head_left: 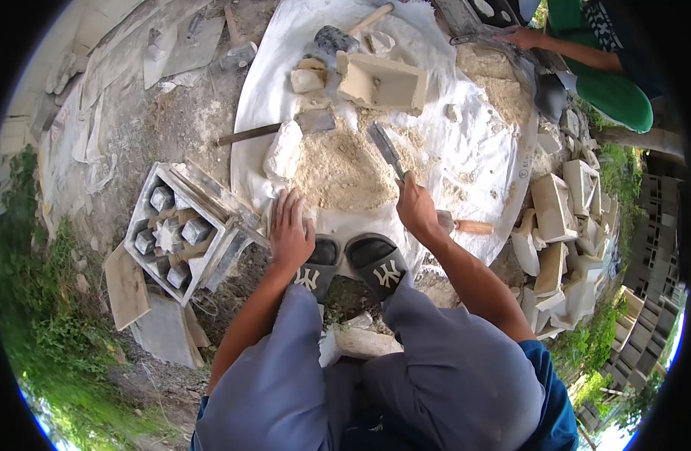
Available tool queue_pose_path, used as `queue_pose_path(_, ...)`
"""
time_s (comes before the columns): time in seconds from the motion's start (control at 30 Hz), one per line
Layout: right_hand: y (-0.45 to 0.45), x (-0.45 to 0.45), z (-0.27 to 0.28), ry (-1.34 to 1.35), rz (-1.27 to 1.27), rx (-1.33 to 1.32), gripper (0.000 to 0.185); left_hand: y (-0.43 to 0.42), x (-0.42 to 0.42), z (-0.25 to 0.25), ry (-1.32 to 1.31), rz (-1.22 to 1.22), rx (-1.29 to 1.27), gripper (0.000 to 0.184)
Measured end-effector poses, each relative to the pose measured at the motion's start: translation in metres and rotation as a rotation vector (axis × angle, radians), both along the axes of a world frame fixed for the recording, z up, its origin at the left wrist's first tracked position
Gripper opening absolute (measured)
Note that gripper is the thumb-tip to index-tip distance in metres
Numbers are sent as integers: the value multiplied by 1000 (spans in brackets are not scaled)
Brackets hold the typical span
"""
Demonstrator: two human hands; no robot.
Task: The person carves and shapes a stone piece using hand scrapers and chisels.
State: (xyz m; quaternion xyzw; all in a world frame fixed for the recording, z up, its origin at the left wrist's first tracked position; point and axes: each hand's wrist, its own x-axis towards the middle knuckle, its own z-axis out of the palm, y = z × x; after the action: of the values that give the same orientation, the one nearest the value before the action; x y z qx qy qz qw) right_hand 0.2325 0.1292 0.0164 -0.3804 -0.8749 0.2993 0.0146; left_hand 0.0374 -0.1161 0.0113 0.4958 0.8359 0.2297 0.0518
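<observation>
My left hand [290, 231] lies flat with fingers stretched out at the near edge of a white sheet [259, 98], holding nothing. A pale rough block [284, 150] stands just beyond its fingertips. My right hand [416, 203] is closed around the handle of a flat metal-bladed tool [385, 144], whose blade points away over the sheet. Between the hands and beyond them spreads a heap of pale crumbly powder [341, 169]. A wooden-handled tool [473, 226] lies beside my right wrist, its metal part partly hidden.
A hatchet-like tool [315, 121], a pale hollow box-shaped block [396, 81] and a hammer [336, 40] lie farther back. At left stands a hexagonal mould [181, 233]; at right, several stacked pale blocks [553, 207]. A co-worker's hand [523, 37] reaches in at top right.
</observation>
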Motion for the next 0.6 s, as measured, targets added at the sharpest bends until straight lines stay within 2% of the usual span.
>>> queue_pose_path(0.07,-6,0,13,-49,-104,-94,18,-4,3,2,-11,1,-5,50)
queue_pose_path(0.2,3,-2,6,-160,-38,-45,16,-5,4,-5,-3,-14,-13,51)
queue_pose_path(0.23,3,1,8,-62,-9,-9,18,-3,1,-4,1,-16,-17,51)
queue_pose_path(0.33,-4,9,6,-49,-95,-77,21,-4,2,-4,-18,-11,13,51)
queue_pose_path(0.47,5,4,5,-163,-54,-104,17,-2,1,-4,5,-16,-8,52)
queue_pose_path(0.5,3,6,10,-96,-42,-99,17,-1,-1,-4,15,-18,-9,52)
queue_pose_path(0.6,-4,7,17,-116,-24,-148,18,-4,1,-2,2,-17,-9,52)
